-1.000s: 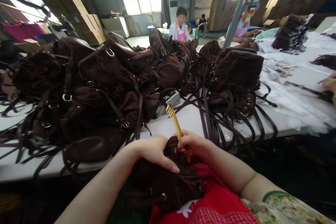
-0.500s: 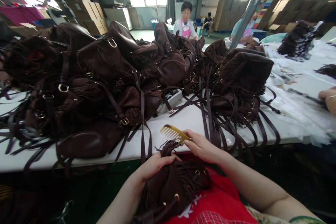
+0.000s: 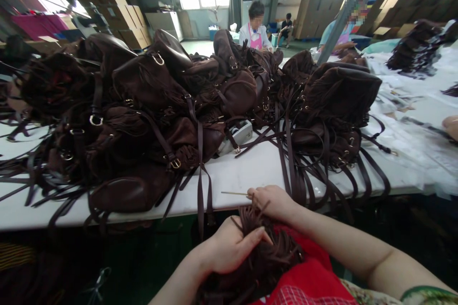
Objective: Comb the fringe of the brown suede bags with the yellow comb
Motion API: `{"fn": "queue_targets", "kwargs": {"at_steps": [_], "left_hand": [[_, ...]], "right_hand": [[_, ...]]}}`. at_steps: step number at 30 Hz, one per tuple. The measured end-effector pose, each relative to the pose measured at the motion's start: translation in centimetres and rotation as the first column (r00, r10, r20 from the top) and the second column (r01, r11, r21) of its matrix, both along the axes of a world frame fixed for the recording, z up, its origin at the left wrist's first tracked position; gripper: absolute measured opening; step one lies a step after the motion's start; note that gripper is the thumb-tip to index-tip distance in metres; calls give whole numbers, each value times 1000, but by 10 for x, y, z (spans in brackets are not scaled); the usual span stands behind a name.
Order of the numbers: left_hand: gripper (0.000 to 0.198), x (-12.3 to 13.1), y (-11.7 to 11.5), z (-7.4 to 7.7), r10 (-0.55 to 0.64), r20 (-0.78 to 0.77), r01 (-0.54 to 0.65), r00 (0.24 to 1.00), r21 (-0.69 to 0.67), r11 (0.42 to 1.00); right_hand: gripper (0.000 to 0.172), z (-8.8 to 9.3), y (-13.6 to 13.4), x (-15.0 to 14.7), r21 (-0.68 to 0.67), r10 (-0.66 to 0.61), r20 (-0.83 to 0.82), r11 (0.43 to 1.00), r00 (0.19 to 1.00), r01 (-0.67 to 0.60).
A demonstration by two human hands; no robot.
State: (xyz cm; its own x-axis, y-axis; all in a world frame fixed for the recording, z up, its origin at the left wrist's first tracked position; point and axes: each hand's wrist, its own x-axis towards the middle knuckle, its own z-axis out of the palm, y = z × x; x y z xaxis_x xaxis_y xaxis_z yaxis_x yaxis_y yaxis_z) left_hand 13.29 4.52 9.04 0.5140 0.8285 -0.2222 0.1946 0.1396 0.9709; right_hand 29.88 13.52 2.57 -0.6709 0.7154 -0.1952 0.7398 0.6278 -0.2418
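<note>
A dark brown fringed bag [image 3: 282, 253] rests in my lap against the red apron. My left hand [image 3: 229, 245] is closed round a bunch of its fringe strands, thumb on top, with the strand ends sticking up out of the grip. Just above and to the right, my right hand [image 3: 272, 202] pinches a yellow comb [image 3: 233, 193]. The comb is turned edge-on, so it shows as a thin line pointing left, and its teeth cannot be seen. Some strands lie against the right hand's fingers.
Brown bags [image 3: 143, 90] with buckled straps lie heaped across the white table [image 3: 236, 176], and more are piled at the right [image 3: 339, 100]. A tape dispenser [image 3: 240, 134] stands between the heaps. White wrapping sheets [image 3: 411, 143] cover the right side. Co-workers sit beyond.
The comb has turned from showing its toothed side to edge-on, and my right hand has lowered slightly. My left hand has shifted right and down with the fringe, turning its back upward.
</note>
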Motion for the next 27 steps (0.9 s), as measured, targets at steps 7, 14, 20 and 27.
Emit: {"fn": "queue_targets", "kwargs": {"at_steps": [7, 14, 20, 27], "left_hand": [[38, -23, 13, -43, 407, 97, -366, 908, -290, 884], [38, -31, 41, -35, 437, 55, -394, 898, -343, 852], [37, -27, 58, -31, 463, 43, -438, 885, -257, 862], [39, -28, 62, -8, 398, -172, -431, 901, -253, 866]], "right_hand": [[30, 20, 20, 41, -385, -300, -611, 921, 733, 55], [51, 43, 6, 44, -364, -66, -672, 897, 738, -251], [51, 43, -17, 28, -200, 4, -521, 972, 853, -127], [19, 36, 17, 40, 36, -81, -227, 995, 971, 92]]}}
